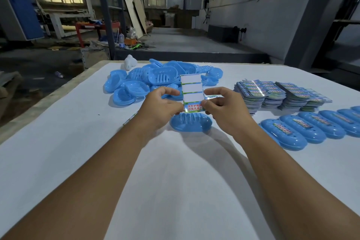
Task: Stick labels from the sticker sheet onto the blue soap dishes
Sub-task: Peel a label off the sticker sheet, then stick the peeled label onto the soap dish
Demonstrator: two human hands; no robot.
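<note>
I've got the sticker sheet (191,91) pinched upright between left hand (161,106) and right hand (224,107) — last label lowest, directly above the blue soap dish (191,123), whose long axis runs left–right.

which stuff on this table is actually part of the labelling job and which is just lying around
Part of the job:
- sticker sheet, pinched by left hand and right hand
- soap dish below the sheet
- pile of unlabelled dishes
- row of labelled dishes
- stacks of sticker sheets

Just lying about:
- white object at the table's far edge
- cardboard sheets and floor clutter behind
</note>
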